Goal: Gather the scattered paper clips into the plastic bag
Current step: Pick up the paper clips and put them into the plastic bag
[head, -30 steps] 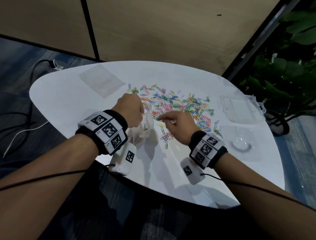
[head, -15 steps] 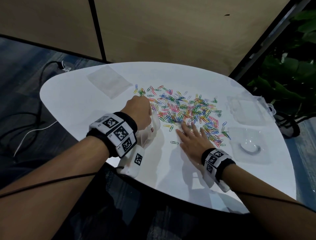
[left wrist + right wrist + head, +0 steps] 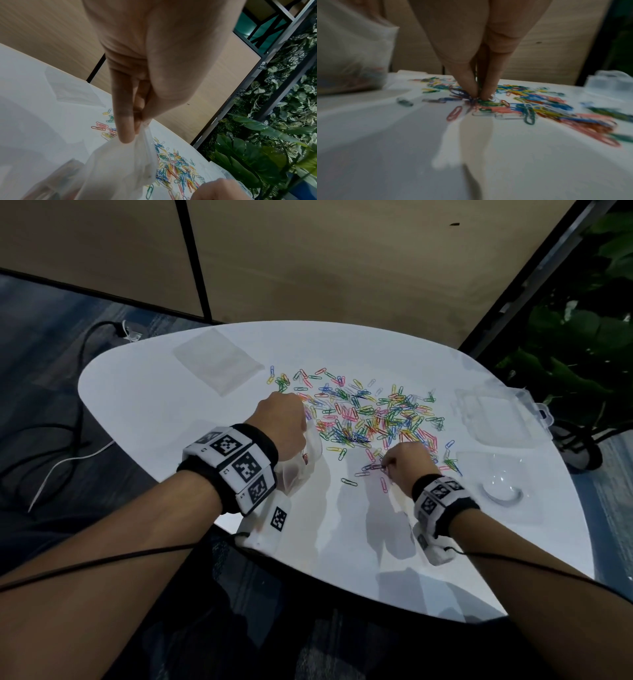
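Many coloured paper clips (image 3: pixel 370 416) lie scattered over the middle of the white table (image 3: pixel 154 412). My left hand (image 3: pixel 284 426) pinches the top edge of a clear plastic bag (image 3: pixel 301 467) and holds it upright beside the pile; several clips sit in its bottom (image 3: pixel 351 77). In the left wrist view my fingers (image 3: pixel 125 121) clamp the bag's rim (image 3: pixel 144 135). My right hand (image 3: pixel 404 463) is at the pile's near edge, thumb and fingertips (image 3: pixel 471 86) pinched together on a small bunch of paper clips (image 3: pixel 464 94) against the table.
A second flat plastic bag (image 3: pixel 215 361) lies at the table's far left. An open clear plastic box (image 3: pixel 496 416) and a clear lid (image 3: pixel 496 481) sit at the right edge. Cables (image 3: pixel 68 446) run on the floor to the left, plants (image 3: pixel 582 354) stand to the right.
The right hand, spread flat on the clips half a second ago, has drawn back and closed its fingers round a few clips. The left hand keeps holding the bag.
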Tool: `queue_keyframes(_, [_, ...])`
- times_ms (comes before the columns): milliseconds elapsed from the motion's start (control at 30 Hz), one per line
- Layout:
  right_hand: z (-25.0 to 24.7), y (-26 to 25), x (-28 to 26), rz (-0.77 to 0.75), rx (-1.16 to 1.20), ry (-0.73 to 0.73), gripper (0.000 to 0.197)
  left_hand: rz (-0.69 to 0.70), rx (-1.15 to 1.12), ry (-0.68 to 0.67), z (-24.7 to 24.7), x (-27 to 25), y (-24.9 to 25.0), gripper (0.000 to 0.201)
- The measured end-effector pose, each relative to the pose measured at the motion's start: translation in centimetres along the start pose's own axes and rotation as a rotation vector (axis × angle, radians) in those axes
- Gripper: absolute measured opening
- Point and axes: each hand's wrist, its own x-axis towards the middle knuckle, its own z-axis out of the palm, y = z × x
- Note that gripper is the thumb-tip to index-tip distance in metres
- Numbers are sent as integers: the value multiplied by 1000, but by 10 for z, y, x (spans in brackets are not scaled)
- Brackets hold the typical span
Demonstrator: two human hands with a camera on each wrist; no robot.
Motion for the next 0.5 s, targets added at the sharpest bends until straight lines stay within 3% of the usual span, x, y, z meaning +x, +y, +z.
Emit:
queue_keyframes(133, [-21, 15, 1, 243, 363, 98, 13, 1, 16, -8, 1, 0, 2, 28])
queue_keyframes(200, [-32, 10, 1, 302, 684, 94, 12, -2, 12, -10, 2, 1, 3, 26])
queue_keyframes(267, [-43, -8, -1, 294, 1128, 47, 14, 1, 1, -11, 4, 1, 5, 26])
queue_keyframes(333, [-52, -35, -7, 223, 1421, -47, 17, 5, -9, -5, 6, 0, 7, 25])
queue_keyframes(500, [-46, -88, -19, 130, 1589, -243, 16, 21, -55, 39, 8, -2, 10, 23])
